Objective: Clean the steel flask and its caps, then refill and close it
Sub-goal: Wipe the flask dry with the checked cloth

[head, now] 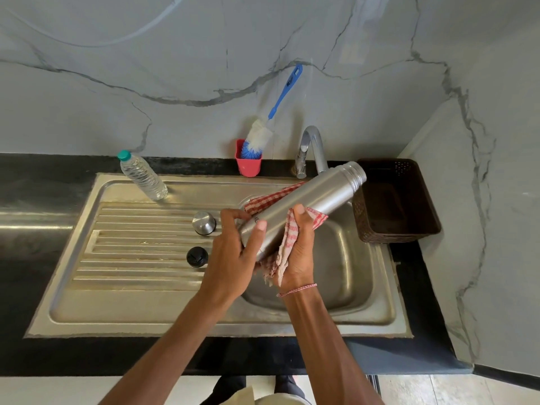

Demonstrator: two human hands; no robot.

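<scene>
The steel flask (315,200) is held tilted over the sink basin (350,276), its open threaded mouth pointing up and to the right. My left hand (233,255) grips its lower end. My right hand (298,249) wraps a red-and-white checked cloth (287,241) around the flask's body, thumb on top. More of the cloth shows behind the flask. On the ribbed drainboard (131,249) to the left stand the steel cap (204,223) and the black inner cap (197,256).
A clear plastic water bottle (141,176) with a green cap stands at the drainboard's back left. A blue bottle brush (270,118) leans in a red holder (248,165) beside the tap (312,150). A dark basket (394,200) sits right of the sink.
</scene>
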